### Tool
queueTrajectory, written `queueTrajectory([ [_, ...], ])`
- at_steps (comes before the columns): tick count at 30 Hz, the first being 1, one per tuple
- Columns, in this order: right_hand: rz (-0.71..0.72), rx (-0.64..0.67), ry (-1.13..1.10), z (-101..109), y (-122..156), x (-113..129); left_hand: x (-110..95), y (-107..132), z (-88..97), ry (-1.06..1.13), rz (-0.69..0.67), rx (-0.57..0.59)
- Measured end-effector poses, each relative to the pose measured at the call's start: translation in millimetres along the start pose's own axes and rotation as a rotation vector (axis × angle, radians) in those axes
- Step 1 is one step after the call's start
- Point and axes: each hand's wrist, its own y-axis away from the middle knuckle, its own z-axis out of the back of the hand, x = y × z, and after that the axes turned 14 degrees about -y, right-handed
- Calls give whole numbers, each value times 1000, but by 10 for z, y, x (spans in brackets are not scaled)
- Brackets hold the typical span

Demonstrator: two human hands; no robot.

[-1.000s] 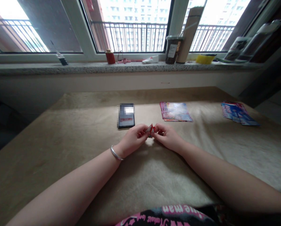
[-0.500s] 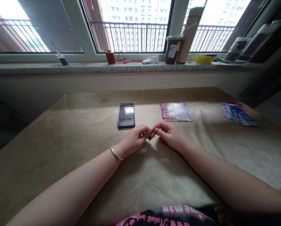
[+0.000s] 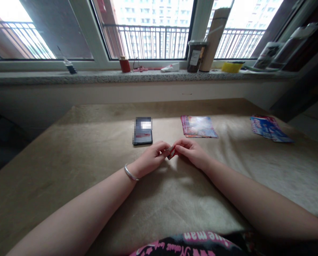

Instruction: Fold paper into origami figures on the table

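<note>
Pinching a small, folded, red-and-white, paper-like piece point(image 3: 171, 153) between the fingertips of both bare hands, low over the broad tan tabletop point(image 3: 95, 153). On its left side, gripping with thumb and curled fingers of the left hand point(image 3: 151, 156), drawn together on it. At its upper right, nipping the red part between thumb and forefinger of the right hand point(image 3: 192, 152), likewise closed up around it. Impossible to tell whether resting on the tabletop or held just above.

Reaching in from the lower left and lower right with bare forearms, meeting near the middle in a wide V. Facing both palms inward, with knuckles forward and thumbs on the near side. Around the left wrist, wearing a smooth silver metal bangle point(image 3: 131, 173).

Between the fingertips, showing pale faces, a red strip along the right and a darker lower corner; too small and too covered to make out any print.

Lying just beyond the left hand, near but apart: a black, flat, rectangular object, partly pixelated point(image 3: 144, 131). Beyond the right hand, lying overlapped: glossy pink-and-blue printed cards point(image 3: 201, 126).
</note>
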Motion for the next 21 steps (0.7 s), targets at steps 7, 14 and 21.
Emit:
queueTrajectory([
  [7,-51,18,-1,21,-6,31,55,-7,22,106,-24,92],
  [14,-57,39,-12,-21,-17,-10,113,-19,-8,198,84,45],
  [21,25,-13,58,-14,-9,-78,161,-31,-68,219,104,-21],
])
